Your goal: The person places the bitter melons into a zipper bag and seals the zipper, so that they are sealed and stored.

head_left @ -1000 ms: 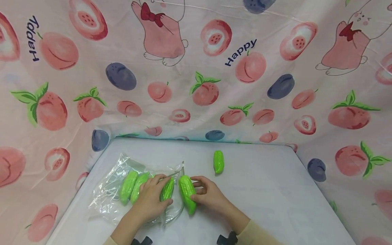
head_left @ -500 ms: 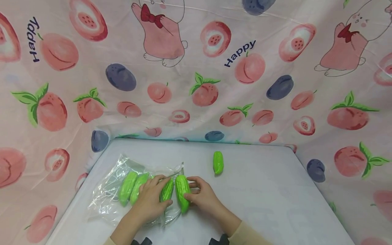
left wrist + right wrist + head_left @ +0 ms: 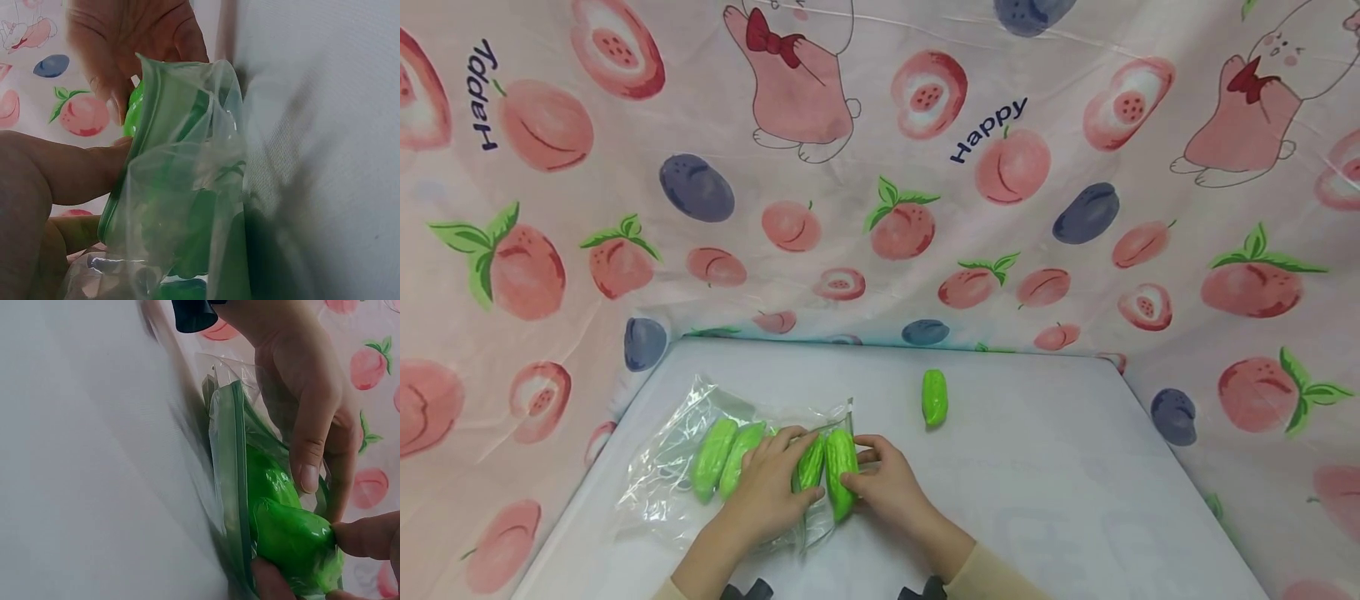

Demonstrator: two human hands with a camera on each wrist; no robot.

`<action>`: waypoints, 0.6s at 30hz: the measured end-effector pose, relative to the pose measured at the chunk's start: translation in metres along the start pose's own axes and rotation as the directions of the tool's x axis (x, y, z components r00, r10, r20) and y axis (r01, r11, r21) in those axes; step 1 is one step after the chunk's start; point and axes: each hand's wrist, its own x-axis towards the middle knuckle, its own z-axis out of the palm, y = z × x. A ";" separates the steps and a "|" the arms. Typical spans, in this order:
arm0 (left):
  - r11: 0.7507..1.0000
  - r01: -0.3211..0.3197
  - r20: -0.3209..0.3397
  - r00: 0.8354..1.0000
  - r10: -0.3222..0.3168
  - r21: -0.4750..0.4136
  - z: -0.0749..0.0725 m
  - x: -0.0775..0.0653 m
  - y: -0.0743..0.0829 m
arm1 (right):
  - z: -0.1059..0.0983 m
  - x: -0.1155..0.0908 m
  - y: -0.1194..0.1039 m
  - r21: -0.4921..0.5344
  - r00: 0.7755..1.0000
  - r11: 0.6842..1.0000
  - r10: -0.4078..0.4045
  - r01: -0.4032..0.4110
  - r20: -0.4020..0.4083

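Observation:
A clear zip bag [image 3: 655, 479] lies at the left of the table, its green-edged mouth [image 3: 134, 144] facing right. My left hand [image 3: 771, 479] grips the upper edge of the mouth, thumb toward me, and the mouth stands open. Between finger and thumb my right hand [image 3: 891, 483] holds a bright green bitter melon [image 3: 840, 475]. In the right wrist view the held melon [image 3: 294, 540] is at the mouth, against another bitter melon [image 3: 269, 475] inside. Two more bitter melons [image 3: 713, 461] lie deeper in the bag, the second partly hidden by my left hand.
One loose bitter melon [image 3: 935, 397] lies toward the back of the white table [image 3: 1060, 483], right of the bag. A fruit-print cloth [image 3: 850, 208] rises behind the table and along both sides. Dark wrist mounts [image 3: 748, 590] show at the bottom edge.
My right hand has carried the bitter melon left, up to the bag's mouth, and it now overlaps the bag's edge. My left hand has stayed in place.

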 end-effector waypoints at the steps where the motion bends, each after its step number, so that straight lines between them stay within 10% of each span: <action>1: 1.000 -0.001 0.000 1.000 0.001 0.000 0.000 0.000 0.000 | 0.001 0.000 -0.001 -0.007 1.000 1.000 0.004 -0.004 -0.008; 18: 1.000 -0.005 0.000 1.000 0.005 -0.017 -0.005 -0.002 0.006 | 0.015 0.006 -0.003 -0.095 0.995 0.995 0.036 -0.044 -0.088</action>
